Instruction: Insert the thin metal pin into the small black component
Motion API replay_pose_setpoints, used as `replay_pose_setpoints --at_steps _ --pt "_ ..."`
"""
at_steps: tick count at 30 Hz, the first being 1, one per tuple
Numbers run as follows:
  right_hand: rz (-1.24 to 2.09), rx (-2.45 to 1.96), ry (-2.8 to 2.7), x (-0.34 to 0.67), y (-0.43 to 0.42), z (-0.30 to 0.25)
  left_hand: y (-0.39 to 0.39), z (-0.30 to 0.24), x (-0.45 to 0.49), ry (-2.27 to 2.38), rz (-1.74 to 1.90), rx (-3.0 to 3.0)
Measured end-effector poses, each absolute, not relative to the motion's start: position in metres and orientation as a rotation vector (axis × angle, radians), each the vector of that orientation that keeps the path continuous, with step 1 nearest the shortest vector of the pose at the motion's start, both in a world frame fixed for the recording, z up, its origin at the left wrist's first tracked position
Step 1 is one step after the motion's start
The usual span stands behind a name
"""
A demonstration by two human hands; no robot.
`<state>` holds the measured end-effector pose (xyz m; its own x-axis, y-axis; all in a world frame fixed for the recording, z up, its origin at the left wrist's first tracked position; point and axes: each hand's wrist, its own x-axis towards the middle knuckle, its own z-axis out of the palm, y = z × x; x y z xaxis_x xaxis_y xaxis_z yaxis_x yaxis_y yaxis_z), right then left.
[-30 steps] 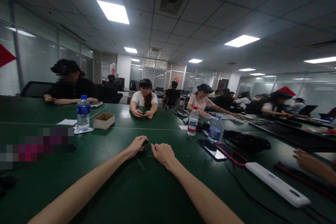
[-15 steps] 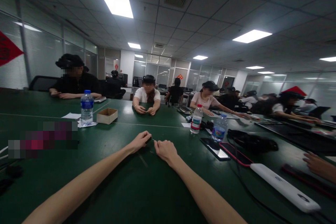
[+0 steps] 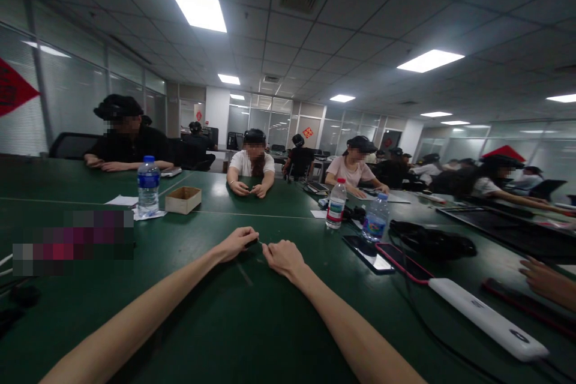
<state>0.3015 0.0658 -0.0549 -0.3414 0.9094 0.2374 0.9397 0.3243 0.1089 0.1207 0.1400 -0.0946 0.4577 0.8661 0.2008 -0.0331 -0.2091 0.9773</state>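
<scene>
Both of my hands are out in front of me over the green tabletop, close together at its middle. My left hand is closed, with a small dark object pinched in its fingers; most of it is covered. My right hand is a loose fist, its thumb and forefinger pinched together towards the left hand. A thin light sliver shows in the narrow gap between the two hands. Whether the right fingers hold its end is too small to tell.
Left of my hands stand a blue-capped water bottle and a small open cardboard box. To the right are a red-capped bottle, another bottle, phones and a white power bank. Several people sit around the table.
My hands have barely moved and keep their pinched grip; the right has come slightly closer to the left. Across the table at right, a person in pink has drawn an outstretched arm back.
</scene>
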Motion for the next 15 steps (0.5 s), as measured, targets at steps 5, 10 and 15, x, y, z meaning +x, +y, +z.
replay_pose_setpoints --at_steps 5,10,15 --pt "-0.384 -1.707 -2.471 0.301 0.066 -0.054 0.141 -0.096 0.121 0.725 0.992 1.512" --pt "-0.443 -1.643 -2.541 0.295 0.065 -0.054 0.147 -0.097 0.122 0.732 1.073 1.41" --pt "-0.502 -1.62 -2.517 0.292 0.066 -0.057 0.153 -0.101 0.125 0.674 1.153 1.317"
